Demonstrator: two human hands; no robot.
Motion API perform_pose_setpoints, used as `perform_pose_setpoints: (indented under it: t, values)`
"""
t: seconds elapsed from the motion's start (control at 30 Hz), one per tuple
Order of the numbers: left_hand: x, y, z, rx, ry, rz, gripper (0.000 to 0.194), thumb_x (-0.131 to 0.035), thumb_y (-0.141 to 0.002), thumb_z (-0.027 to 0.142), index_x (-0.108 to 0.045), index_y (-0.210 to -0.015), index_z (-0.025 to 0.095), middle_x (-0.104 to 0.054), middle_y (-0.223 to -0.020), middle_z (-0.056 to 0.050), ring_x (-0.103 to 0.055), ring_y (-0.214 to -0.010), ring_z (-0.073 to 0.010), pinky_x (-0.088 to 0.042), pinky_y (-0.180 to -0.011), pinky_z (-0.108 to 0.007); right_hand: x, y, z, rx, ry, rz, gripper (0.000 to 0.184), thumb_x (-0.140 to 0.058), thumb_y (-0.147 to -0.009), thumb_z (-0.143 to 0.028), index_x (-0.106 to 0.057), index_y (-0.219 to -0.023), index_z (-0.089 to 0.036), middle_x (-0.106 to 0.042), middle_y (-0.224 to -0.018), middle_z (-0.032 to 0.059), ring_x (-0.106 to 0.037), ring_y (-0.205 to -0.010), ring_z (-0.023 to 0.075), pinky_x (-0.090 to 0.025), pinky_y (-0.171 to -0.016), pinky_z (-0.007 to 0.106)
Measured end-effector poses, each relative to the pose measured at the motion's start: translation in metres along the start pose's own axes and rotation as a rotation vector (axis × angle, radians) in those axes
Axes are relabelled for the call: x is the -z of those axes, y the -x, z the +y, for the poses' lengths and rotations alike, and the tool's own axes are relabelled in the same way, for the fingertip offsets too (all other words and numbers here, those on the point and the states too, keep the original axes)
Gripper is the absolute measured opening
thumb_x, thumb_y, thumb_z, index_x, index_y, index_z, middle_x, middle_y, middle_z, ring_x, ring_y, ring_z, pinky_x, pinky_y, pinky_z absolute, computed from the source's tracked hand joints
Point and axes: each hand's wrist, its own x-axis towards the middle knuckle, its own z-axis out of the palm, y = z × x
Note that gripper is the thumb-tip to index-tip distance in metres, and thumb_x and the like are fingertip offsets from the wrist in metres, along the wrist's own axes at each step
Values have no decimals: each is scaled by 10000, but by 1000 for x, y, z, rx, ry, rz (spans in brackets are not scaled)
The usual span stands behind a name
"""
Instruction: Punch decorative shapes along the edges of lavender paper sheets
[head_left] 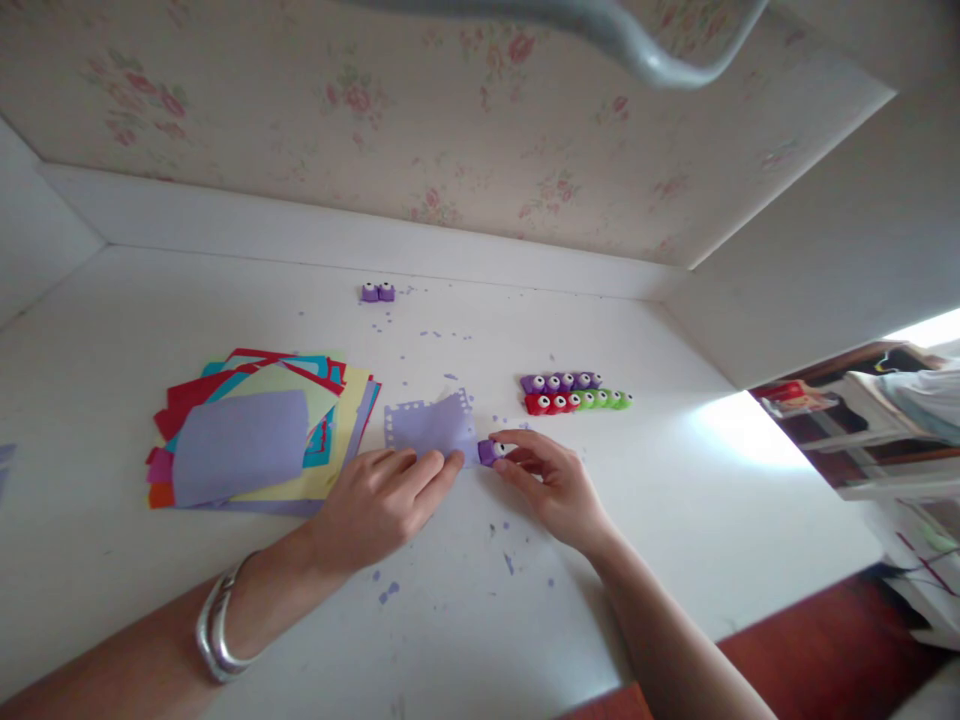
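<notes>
A small sheet of purple paper [431, 425] with punched holes along its left, top and right edges lies in the middle of the white table. My left hand [386, 498] is closed with its fingers curled on the sheet's lower edge, gripping it. Between the thumb and fingers of my right hand [551, 488] is a small purple craft punch [489, 453] with a white-and-black button on top. The punch sits at the paper's lower right corner. Whether the paper is inside its slot, I cannot tell.
A stack of coloured paper [244, 450] lies at the left. Purple punches [561, 383] and a row of red and green punches [577, 402] stand at the right. Two more purple punches [378, 292] stand near the wall. Purple paper bits [388, 592] are scattered about.
</notes>
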Motion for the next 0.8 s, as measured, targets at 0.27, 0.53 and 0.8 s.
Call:
perform_pose_setpoints:
  t: [0.27,0.53,0.8]
  values:
    - [1,-1,1,-13,-4,-4,272,-449,-965,86,-624,-1170,129,-630,-776,6,-597,-638,-146,-473,-573,-316,-1,-1,-2,-52,-48,-11,249,-684,-878,-336,-708,-1099,-223,-744,-933,63,-699,-782,177,-584,-682,313]
    - [2,0,2,-7,-15,-11,286,-444,-962,76,-623,-1177,132,-629,-784,6,-593,-636,-141,-467,-561,-316,-1,-1,-1,-89,-78,-14,262,-679,-881,-360,-707,-1102,-220,-738,-881,61,-690,-773,182,-565,-625,295]
    - [1,-1,4,-16,-40,-31,301,-464,-944,77,-625,-1194,126,-614,-779,0,-570,-625,-149,-443,-539,-327,-1,0,0,17,21,-25,229,-666,-892,-314,-708,-1104,-237,-734,-1003,61,-691,-768,160,-595,-664,294]
